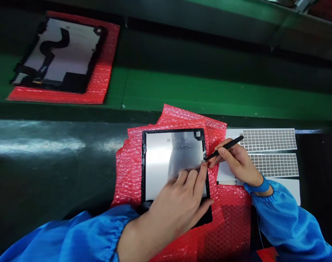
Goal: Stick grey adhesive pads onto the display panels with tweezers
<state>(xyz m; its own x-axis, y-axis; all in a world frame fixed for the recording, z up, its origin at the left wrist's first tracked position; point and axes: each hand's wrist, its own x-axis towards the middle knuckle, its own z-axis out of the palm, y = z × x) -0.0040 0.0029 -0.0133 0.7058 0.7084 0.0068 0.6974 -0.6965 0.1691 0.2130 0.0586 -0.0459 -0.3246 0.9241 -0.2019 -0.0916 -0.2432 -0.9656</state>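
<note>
A tablet panel (pixel 166 160) with a silver back and black frame lies on red bubble wrap (pixel 127 163). My left hand (pixel 179 203) rests flat on it, fingers stretched out, the index fingertip at the right edge of the frame. My right hand (pixel 236 162) is closed on black tweezers (pixel 226 146), whose tip meets the panel's right edge beside that fingertip. Both arms wear blue sleeves, and a blue strap circles my right wrist.
White sheets with grids of small grey stickers (pixel 269 140) lie right of the panel. A second panel (pixel 62 51) on red bubble wrap (pixel 100 83) sits on the green conveyor belt (pixel 209 94) at far left. A dark worktop (pixel 51 163) spreads to the left.
</note>
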